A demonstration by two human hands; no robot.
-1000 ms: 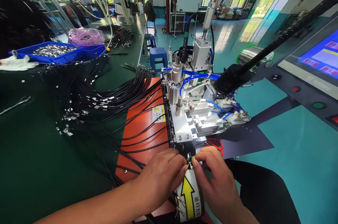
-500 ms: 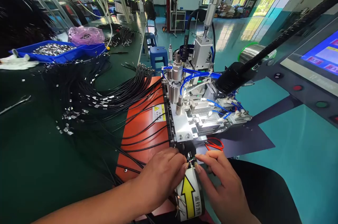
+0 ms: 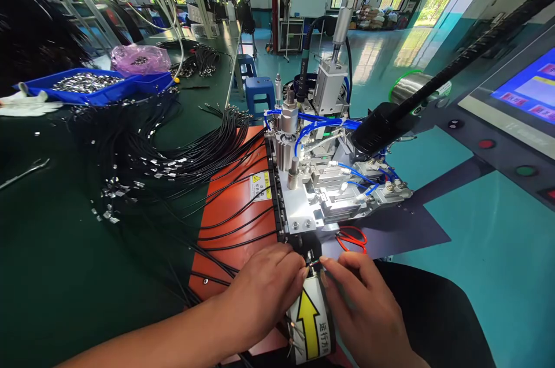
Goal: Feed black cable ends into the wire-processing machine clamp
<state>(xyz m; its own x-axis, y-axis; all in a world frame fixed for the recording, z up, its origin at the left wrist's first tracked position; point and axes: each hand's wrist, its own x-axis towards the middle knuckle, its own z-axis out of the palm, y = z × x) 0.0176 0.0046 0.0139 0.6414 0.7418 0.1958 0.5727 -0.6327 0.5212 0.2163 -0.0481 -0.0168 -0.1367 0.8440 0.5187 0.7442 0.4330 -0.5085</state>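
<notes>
Between hands (image 3: 269, 284) (image 3: 368, 310) — wire (image 3: 314, 263), partly hidden

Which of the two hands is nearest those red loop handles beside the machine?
The right hand: it sits just below the red loop handles, while the left hand is across the yellow arrow, farther away.

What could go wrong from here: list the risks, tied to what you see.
The thin wires between the fingertips of the left hand and right hand might slip or bend, being so fine. The left forearm crosses black cables on the orange panel and could drag them. The red handles just beyond the right hand may get knocked.
</notes>
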